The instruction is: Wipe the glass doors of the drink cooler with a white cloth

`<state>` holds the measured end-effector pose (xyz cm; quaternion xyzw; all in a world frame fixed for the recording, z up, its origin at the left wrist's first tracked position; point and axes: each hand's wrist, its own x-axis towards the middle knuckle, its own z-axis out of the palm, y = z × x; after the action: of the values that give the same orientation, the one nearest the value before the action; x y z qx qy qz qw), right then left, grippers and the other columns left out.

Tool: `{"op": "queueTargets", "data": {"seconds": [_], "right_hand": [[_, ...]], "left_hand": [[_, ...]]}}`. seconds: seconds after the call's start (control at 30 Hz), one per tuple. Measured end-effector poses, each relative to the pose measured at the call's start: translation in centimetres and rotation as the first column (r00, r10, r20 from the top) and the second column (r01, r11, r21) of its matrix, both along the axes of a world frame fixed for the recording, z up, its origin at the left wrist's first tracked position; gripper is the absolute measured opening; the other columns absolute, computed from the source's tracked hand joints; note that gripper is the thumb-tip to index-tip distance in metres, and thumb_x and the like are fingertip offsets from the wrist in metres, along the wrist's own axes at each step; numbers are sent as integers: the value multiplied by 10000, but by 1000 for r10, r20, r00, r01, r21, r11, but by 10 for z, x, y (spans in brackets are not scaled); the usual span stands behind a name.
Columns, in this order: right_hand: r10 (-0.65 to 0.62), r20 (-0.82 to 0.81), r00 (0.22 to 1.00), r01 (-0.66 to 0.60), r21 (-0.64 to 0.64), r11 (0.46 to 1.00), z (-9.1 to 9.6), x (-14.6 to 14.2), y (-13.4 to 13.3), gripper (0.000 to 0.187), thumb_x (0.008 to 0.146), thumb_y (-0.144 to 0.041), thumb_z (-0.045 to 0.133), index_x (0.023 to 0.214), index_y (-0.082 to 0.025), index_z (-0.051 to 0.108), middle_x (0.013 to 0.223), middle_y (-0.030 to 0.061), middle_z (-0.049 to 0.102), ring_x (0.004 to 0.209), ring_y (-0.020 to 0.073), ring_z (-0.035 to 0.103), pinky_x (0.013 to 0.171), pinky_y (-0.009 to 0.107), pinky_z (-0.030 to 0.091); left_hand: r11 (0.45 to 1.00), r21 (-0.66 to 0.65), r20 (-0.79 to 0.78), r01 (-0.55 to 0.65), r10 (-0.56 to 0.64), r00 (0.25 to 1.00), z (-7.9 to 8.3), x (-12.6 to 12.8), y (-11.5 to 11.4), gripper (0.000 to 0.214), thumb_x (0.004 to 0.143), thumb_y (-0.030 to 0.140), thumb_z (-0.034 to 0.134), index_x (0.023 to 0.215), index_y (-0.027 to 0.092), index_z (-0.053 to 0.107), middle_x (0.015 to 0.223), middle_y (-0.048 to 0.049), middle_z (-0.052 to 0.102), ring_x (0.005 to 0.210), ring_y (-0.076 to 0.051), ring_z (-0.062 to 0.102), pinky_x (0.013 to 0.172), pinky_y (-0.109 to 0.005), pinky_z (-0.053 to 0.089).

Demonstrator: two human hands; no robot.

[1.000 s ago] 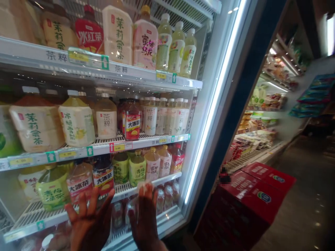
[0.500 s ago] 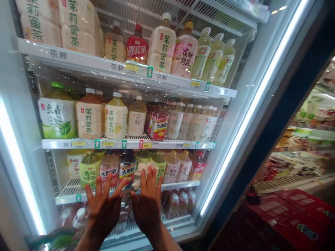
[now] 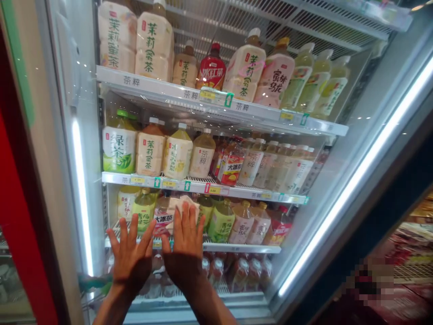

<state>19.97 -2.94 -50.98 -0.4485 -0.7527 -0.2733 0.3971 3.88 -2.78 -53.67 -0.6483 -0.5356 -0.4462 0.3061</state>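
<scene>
A pale, crumpled cloth [image 3: 184,201] lies against the glass front of a lit drinks cooler, under the fingers of my right hand [image 3: 185,246]. Those fingers are stretched out and press it flat. My left hand [image 3: 132,253] is open to its left, its fingers spread over the glass with nothing in them. Behind the glass, near my left fingertips, stand a green tea bottle [image 3: 144,212] and a bottle with a red and white label [image 3: 163,219]. The cloth hides part of the bottles behind it.
Shelves of tea bottles fill the cooler, with a middle shelf edge [image 3: 233,193] carrying price tags. Bright light strips [image 3: 83,203] run down both sides. A red panel [image 3: 30,216] stands at the left; blurred goods shelves [image 3: 412,253] are at the right.
My right hand and the cloth have slid left along the glass, past the dark-labelled bottle. My left hand has also shifted left relative to the bottles. The view has turned left.
</scene>
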Motion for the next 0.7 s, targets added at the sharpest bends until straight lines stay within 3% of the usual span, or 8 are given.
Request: {"op": "queueTargets", "data": {"seconds": [0.2,0.33,0.4,0.47,0.57,0.6,0.63,0.7], "right_hand": [[118,48,992,-119,12,993,-50,-10,-14,690,1016,-303,509,1645,-163,262,1625,87,443,1593,246,242,1323,490,181],[77,-11,997,-77,22,997,-9,-28,1,710,1018,-290,486,1657,-153,208,1682,122,321,1596,312,220,1298,608,175],[52,-11,999,-51,26,998,-3,-28,7,735,1014,-278,500,1661,-145,179,1688,141,302,1592,342,226,1279,656,193],[55,34,998,-56,20,998,-32,-17,6,739,1003,-259,511,1660,-145,192,1667,141,356,1582,342,258,1278,650,214],[63,31,998,-65,63,996,-96,15,2,723,970,-186,520,1648,-187,268,1555,117,539,1557,320,328,1280,597,272],[46,30,998,-48,60,997,-106,26,3,722,968,-174,527,1646,-207,281,1533,109,566,1555,317,333,1278,593,282],[26,30,999,-28,64,998,-105,34,5,722,973,-178,534,1646,-210,278,1532,115,566,1558,321,324,1275,605,277],[-40,19,999,39,68,997,-76,45,11,742,998,-232,543,1659,-170,212,1598,159,476,1580,342,259,1268,664,231]], "left_hand": [[999,38,52,27,-29,998,5,-10,-8,863,938,143,598,1626,392,139,1750,-77,8,1611,-370,-20,1232,-772,55],[998,57,-21,18,-17,1000,2,-7,-7,851,935,167,609,1632,349,156,1747,-103,25,1612,-370,6,1261,-724,67],[998,62,-33,-11,13,999,1,-4,-8,816,930,163,615,1626,321,222,1742,-123,39,1607,-390,18,1256,-734,72],[997,68,-36,-47,50,998,1,-2,-8,730,913,129,616,1587,262,369,1732,-161,63,1598,-429,44,1241,-760,88],[996,75,-79,-48,54,995,1,4,-7,606,883,85,617,1476,192,551,1718,-187,121,1583,-468,93,1234,-773,113],[997,75,-78,-26,32,996,0,7,-5,588,886,100,615,1464,197,566,1718,-173,143,1583,-467,97,1237,-772,108],[997,75,-60,2,2,998,0,11,-4,583,899,129,612,1473,213,557,1720,-151,157,1587,-456,94,1244,-765,92],[995,78,1,67,-67,998,-2,21,-2,602,933,217,604,1522,263,493,1729,-106,159,1601,-415,78,1266,-730,44]]}}
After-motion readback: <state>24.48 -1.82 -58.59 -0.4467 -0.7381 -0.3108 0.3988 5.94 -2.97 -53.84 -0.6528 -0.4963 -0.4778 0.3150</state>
